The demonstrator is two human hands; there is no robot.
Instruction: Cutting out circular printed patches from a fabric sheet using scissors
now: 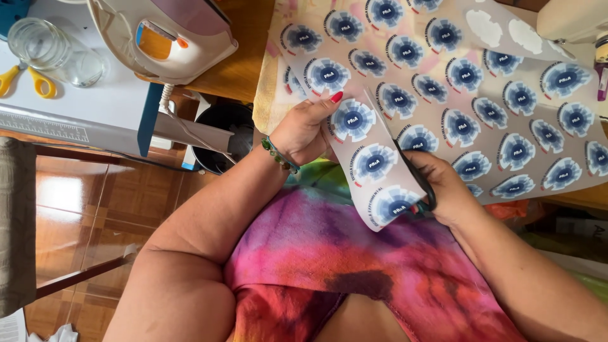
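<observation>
A large sheet [481, 82] printed with several round blue-and-white badges lies over the table edge toward my lap. My left hand [304, 130], with red nails and a green bead bracelet, pinches a strip [373, 164] of three badges partly cut from the sheet. My right hand [446, 187] grips black-handled scissors [415, 168], whose blades sit along the strip's right edge, mostly hidden under the paper. Both hands hover over my tie-dye shirt.
At upper left, a white ironing surface [95, 101] carries a steam iron [168, 35], a glass jar [50, 50] and yellow-handled scissors [25, 79]. A black bin [221, 136] stands on the tiled floor. A white machine [570, 19] sits at top right.
</observation>
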